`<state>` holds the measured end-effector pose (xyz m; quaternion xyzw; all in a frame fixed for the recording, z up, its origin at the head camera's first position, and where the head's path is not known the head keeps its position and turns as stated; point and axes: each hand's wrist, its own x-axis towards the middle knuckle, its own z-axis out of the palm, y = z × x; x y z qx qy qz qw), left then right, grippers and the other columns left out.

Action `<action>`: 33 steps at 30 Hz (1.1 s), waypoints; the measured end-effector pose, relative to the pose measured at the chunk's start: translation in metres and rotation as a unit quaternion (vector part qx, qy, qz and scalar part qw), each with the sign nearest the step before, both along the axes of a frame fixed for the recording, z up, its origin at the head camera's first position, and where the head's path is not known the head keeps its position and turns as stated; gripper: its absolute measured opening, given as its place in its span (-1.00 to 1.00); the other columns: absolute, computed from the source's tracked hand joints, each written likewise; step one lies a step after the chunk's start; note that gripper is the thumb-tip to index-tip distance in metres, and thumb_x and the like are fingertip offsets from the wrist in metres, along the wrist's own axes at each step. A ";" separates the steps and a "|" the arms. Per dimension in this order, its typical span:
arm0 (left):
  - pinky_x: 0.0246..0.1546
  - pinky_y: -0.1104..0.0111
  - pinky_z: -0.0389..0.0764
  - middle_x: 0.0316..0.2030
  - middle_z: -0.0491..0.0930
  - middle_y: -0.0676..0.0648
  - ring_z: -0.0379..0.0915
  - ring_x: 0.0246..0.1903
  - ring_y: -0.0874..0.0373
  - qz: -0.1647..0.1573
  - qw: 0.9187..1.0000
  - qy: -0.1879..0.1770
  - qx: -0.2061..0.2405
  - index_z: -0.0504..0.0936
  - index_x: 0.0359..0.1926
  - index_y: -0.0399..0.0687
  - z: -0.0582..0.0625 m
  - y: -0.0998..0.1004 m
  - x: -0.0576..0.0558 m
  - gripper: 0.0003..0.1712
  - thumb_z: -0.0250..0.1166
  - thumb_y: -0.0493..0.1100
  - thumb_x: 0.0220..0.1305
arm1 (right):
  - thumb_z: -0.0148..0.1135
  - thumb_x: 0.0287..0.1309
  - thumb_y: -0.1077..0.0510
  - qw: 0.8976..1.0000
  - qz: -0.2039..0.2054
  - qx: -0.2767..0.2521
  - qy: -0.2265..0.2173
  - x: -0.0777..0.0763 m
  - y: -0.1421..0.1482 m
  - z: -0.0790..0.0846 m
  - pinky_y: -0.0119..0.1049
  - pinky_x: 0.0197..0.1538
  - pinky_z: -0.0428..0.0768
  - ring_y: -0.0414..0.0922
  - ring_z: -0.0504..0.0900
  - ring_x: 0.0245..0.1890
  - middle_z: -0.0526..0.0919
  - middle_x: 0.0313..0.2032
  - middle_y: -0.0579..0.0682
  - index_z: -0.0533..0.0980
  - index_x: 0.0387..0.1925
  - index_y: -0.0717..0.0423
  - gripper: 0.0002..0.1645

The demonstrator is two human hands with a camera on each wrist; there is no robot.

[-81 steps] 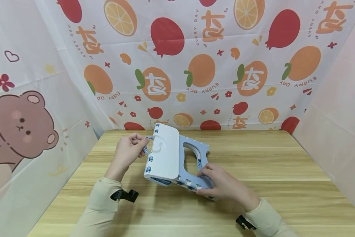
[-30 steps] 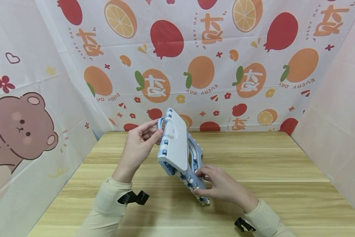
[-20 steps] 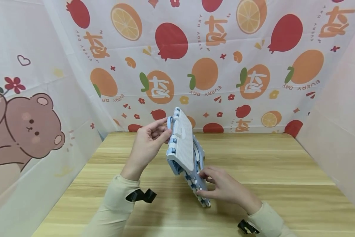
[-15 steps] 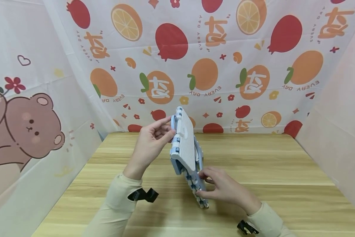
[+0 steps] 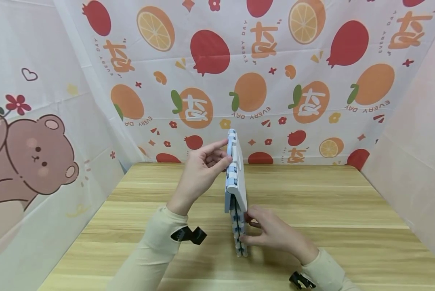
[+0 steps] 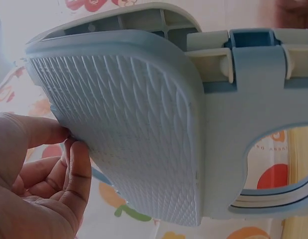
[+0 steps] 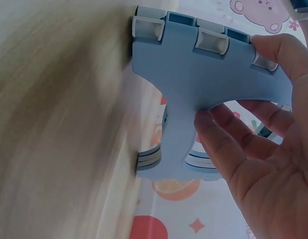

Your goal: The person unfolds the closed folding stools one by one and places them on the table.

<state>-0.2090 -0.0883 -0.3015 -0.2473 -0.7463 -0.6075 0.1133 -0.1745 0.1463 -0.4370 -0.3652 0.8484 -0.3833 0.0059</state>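
Observation:
A blue-and-white plastic folding step stool (image 5: 241,182) stands nearly edge-on on the table, its leg panels close together below and its two top halves hanging from the upper hinge edge. My left hand (image 5: 202,167) pinches that upper edge, by the carry handle. In the left wrist view, thumb and fingertips meet at the rim of the textured blue top half (image 6: 129,119). Lower down, my right hand (image 5: 273,232) grips a leg panel. The right wrist view has its thumb on the hinged side of the blue leg panel (image 7: 176,84) and fingers at the cutout.
The wood-grain table (image 5: 312,194) extends around the stool. Behind it hangs a fruit-print cloth (image 5: 250,48), with a bear-print cloth (image 5: 39,157) at the left. Black straps (image 5: 189,234) circle both sleeves.
My left hand has moved right and up with the stool's top edge, turning it from a slanted lie to almost upright. The leg panels have come closer together. The right hand keeps its grip.

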 end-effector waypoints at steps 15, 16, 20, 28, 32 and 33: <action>-0.22 0.45 0.74 -0.16 0.71 -0.17 0.68 -0.26 0.09 0.011 1.000 0.007 -0.013 0.65 0.35 -0.09 -0.001 0.015 0.002 -0.51 0.42 -0.22 0.45 | 0.48 0.37 -0.04 0.998 0.009 0.006 -0.056 -0.001 0.005 0.003 -0.12 0.31 0.71 -0.03 0.73 0.21 0.72 0.13 -0.04 0.56 0.29 0.06 -0.43; -0.22 0.44 0.74 -0.15 0.71 -0.17 0.68 -0.25 0.07 0.013 1.000 0.009 -0.015 0.65 0.34 -0.09 -0.003 0.014 0.003 -0.53 0.42 -0.21 0.45 | 0.48 0.37 -0.05 0.998 0.009 0.006 -0.057 -0.001 0.005 0.003 -0.12 0.31 0.71 -0.03 0.73 0.21 0.72 0.13 -0.04 0.56 0.30 0.05 -0.43; -0.28 0.44 0.71 -0.15 0.69 -0.16 0.64 -0.23 0.04 0.014 0.999 0.009 -0.030 0.66 0.27 -0.10 -0.011 0.007 0.007 -0.62 0.37 -0.22 0.48 | 0.48 0.37 -0.05 0.998 0.007 0.008 -0.061 -0.001 0.006 0.004 -0.10 0.32 0.70 -0.02 0.73 0.22 0.72 0.15 -0.03 0.55 0.31 0.05 -0.42; -0.32 0.40 0.72 -0.18 0.71 -0.17 0.66 -0.20 0.06 -0.007 0.998 -0.004 -0.059 0.65 0.12 -0.14 -0.036 -0.007 0.015 -0.73 0.34 -0.34 0.44 | 0.49 0.36 -0.04 0.999 0.006 0.012 -0.044 -0.001 0.005 0.004 -0.11 0.30 0.72 -0.01 0.74 0.21 0.73 0.13 -0.03 0.56 0.28 0.05 -0.44; -0.27 0.38 0.73 -0.19 0.72 -0.16 0.67 -0.19 0.07 -0.020 0.997 -0.009 -0.080 0.66 0.06 -0.17 -0.050 -0.013 0.019 -0.72 0.38 -0.37 0.36 | 0.50 0.35 -0.02 0.999 0.008 0.005 -0.036 -0.001 0.004 0.003 -0.12 0.31 0.71 -0.01 0.75 0.19 0.73 0.13 -0.03 0.57 0.27 0.07 -0.44; -0.26 0.38 0.74 -0.19 0.72 -0.15 0.67 -0.20 0.08 -0.024 0.996 -0.012 -0.085 0.66 0.05 -0.18 -0.054 -0.014 0.020 -0.73 0.40 -0.36 0.35 | 0.50 0.35 -0.01 0.999 0.008 0.003 -0.035 -0.001 0.004 0.003 -0.12 0.31 0.71 -0.01 0.75 0.20 0.73 0.13 -0.02 0.57 0.27 0.07 -0.44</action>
